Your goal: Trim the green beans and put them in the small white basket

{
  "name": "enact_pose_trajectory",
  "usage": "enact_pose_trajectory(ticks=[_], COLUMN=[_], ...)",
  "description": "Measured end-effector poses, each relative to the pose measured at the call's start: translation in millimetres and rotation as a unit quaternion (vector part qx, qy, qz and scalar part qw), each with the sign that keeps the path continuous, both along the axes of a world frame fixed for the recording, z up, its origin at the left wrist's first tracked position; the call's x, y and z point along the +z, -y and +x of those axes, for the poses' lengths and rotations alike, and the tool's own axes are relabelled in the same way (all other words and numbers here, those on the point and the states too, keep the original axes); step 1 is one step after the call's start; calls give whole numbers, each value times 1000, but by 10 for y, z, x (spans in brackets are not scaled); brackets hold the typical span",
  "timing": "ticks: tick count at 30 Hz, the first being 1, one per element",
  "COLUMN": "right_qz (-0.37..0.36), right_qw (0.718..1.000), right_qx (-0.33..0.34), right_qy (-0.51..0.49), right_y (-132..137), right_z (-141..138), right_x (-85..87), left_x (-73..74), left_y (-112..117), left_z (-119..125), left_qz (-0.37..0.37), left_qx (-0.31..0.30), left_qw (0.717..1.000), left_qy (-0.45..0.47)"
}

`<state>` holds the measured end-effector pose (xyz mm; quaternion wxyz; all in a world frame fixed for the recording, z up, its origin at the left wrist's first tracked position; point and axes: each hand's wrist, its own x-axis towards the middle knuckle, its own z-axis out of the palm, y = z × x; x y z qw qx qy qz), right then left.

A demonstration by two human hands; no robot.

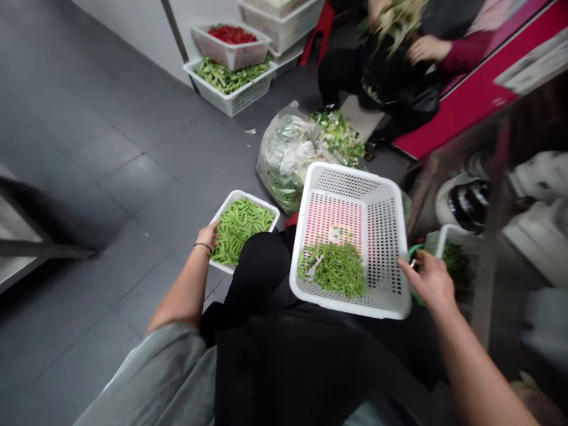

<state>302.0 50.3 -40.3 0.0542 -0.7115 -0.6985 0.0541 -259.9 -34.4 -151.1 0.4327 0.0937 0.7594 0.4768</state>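
On my lap rests a white perforated plastic basket, tilted, with a heap of finely cut green stems at its near end. My right hand is closed at its right rim, thumb against the edge; a small shiny spot shows by the fingers, too small to name. Down by my left knee stands a smaller white basket full of slim green pods, which look like green beans. My left hand grips its left rim, with the fingertips partly hidden.
A clear plastic bag of greens and loose leafy trimmings lie ahead. Stacked baskets with red peppers and green pieces stand by the wall. A seated person holds leafy stalks. A metal frame borders my right.
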Motion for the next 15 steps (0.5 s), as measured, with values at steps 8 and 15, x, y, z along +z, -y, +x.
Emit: enact_pose_trajectory(ticks=[8,15], right_qz=[-305,-224], right_qw=[832,820], right_qx=[-180,-258], right_qy=[-428,-459], right_y=[10,167], right_z=[44,437], right_x=[-389,-34], left_x=[754,863], left_y=[-409,-1089], left_z=[590,910], left_qz=[214,173], left_qx=[-141,-290], left_qw=[965,941], left_qy=[60,-3])
